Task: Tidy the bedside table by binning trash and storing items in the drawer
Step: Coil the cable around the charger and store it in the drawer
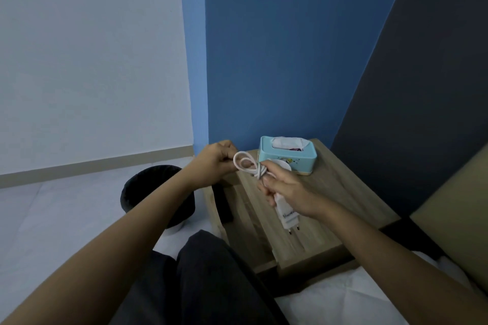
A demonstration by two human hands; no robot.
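I hold the charger [287, 215] above the desk [351, 192]: my right hand [287, 190] is closed around its white plug body, and my left hand [215, 163] pinches the looped cable [247, 165]. The cable looks light and soft, so it may spring open; the hard plug is the better place to grip. The tissue box [286, 157] stands just behind. The bin [155, 192] is on the floor, left of the desk edge, with open room there.

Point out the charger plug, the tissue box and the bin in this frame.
charger plug [289, 219]: head view, on its white body below the right hand.
tissue box [290, 159]: head view, on its blue front wall.
bin [148, 190]: head view, on its dark rim.
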